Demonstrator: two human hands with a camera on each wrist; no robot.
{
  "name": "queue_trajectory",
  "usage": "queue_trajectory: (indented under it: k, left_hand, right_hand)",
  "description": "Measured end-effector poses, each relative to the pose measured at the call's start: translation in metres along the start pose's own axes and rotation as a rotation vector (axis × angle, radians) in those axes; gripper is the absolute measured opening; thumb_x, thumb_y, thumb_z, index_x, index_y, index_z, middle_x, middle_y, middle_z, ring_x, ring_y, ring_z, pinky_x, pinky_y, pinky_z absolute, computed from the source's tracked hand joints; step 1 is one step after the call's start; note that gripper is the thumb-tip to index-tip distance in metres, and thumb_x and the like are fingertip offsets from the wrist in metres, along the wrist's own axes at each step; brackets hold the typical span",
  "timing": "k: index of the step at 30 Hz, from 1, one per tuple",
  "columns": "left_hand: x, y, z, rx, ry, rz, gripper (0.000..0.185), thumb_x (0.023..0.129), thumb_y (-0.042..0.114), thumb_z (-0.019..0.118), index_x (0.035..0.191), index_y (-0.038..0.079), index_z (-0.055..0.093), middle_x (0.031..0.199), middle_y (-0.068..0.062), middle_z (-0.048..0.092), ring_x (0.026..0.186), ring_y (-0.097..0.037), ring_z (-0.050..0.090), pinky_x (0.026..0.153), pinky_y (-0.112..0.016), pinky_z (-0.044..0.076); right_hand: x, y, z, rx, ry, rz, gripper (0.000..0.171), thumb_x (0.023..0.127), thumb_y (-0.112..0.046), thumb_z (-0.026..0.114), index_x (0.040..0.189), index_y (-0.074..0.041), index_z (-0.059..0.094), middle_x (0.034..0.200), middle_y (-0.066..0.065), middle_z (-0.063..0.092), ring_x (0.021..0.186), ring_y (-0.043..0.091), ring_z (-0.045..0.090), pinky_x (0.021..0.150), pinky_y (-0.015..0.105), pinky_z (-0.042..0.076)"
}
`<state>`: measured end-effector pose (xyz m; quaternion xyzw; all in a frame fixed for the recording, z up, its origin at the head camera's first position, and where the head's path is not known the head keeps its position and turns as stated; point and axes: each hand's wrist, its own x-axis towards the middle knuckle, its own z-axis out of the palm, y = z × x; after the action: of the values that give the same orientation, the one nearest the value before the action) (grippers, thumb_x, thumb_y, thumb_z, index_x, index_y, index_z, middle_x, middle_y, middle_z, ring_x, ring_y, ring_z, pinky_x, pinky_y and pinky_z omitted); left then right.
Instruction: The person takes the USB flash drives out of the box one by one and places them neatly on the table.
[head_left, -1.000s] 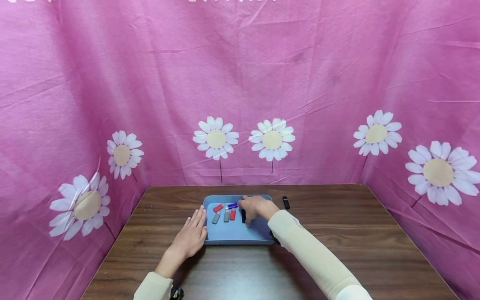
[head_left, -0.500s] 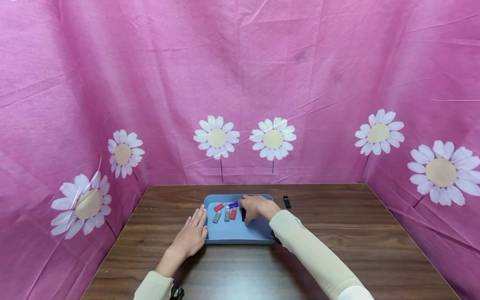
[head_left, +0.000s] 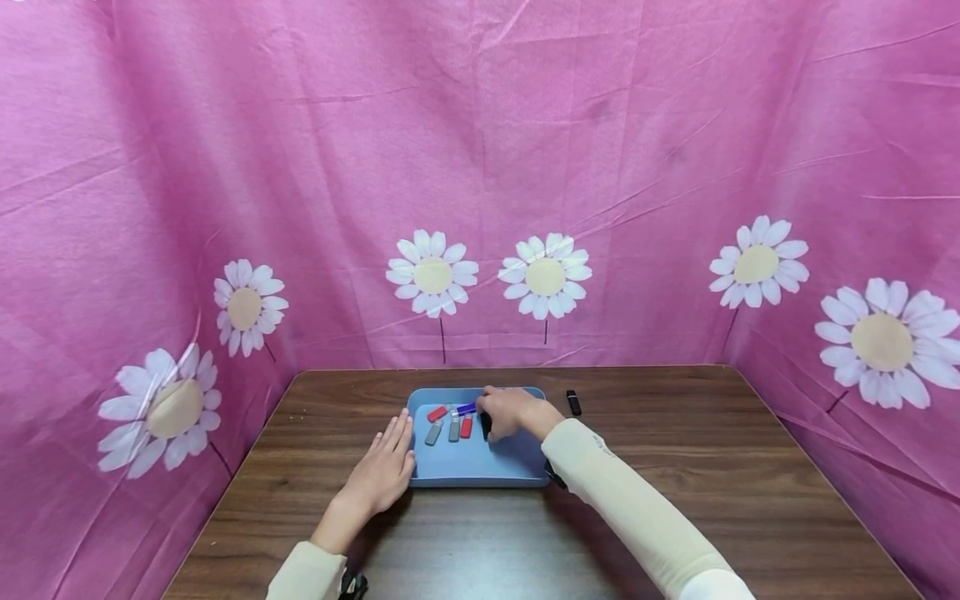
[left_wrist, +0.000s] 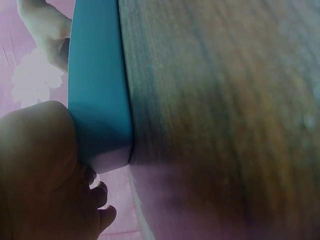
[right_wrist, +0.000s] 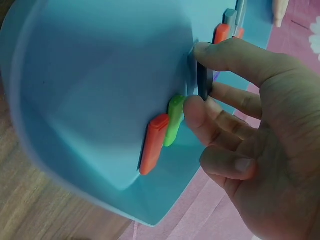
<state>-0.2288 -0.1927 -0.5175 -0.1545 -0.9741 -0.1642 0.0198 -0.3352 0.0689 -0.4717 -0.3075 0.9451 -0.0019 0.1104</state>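
Inside a light blue tray point(head_left: 480, 482) my right hand point(head_left: 512, 412) pinches a black USB stick point(right_wrist: 204, 80) between thumb and fingers. My left hand point(head_left: 381, 469) rests along the tray's left edge with its fingers straight. Left of the right hand lie a red USB stick point(head_left: 437, 413), a purple one point(head_left: 466, 409), a second red one point(head_left: 467, 427) and two grey ones, a left point(head_left: 433, 433) and a right point(head_left: 454, 430). In the right wrist view, an orange-red stick point(right_wrist: 154, 145) and a green stick point(right_wrist: 174, 120) lie side by side; the head view hides them behind the right hand.
Another black USB stick point(head_left: 573, 402) lies on the wooden table point(head_left: 675, 467), right of the tray's far corner. A pink cloth point(head_left: 480, 167) with printed daisies hangs around the table's back and sides.
My right thumb has drawn slightly back and up with the black USB stick, of which less shows in the head view. The left hand and the other sticks stay put.
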Motion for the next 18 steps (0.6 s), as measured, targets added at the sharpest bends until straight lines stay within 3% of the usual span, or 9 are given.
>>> queue_trajectory:
  k: [8,15,18]
  left_hand:
    - [0.0,0.0005,0.0003,0.021,0.003,0.0,0.058,0.113,0.019,0.044,0.162,-0.009,0.033,0.175,-0.023,0.026,0.162,-0.043,0.027,0.13,-0.061,0.028]
    - [0.0006,-0.0022,0.0034,0.014,0.077,0.046,0.058,0.108,0.016,0.046,0.159,-0.012,0.039,0.171,-0.027,0.033,0.159,-0.047,0.032,0.128,-0.066,0.028]
    - [0.0007,-0.002,0.0034,0.021,0.072,0.044,0.057,0.109,0.016,0.046,0.159,-0.012,0.038,0.171,-0.027,0.033,0.159,-0.046,0.032,0.128,-0.065,0.029]
  right_hand:
    - [0.0004,-0.001,-0.0025,0.01,0.017,-0.025,0.057,0.089,-0.033,0.087,0.139,-0.015,0.067,0.133,0.004,0.064,0.113,0.019,0.064,0.109,0.044,0.055]
    - [-0.0035,-0.0004,-0.0071,0.022,0.028,-0.036,0.058,0.089,-0.034,0.087,0.14,-0.015,0.069,0.133,0.004,0.064,0.113,0.02,0.065,0.108,0.045,0.056]
    - [-0.0058,0.0001,-0.0087,0.029,0.036,-0.05,0.057,0.088,-0.034,0.088,0.139,-0.014,0.07,0.131,0.005,0.065,0.111,0.02,0.066,0.107,0.045,0.056]
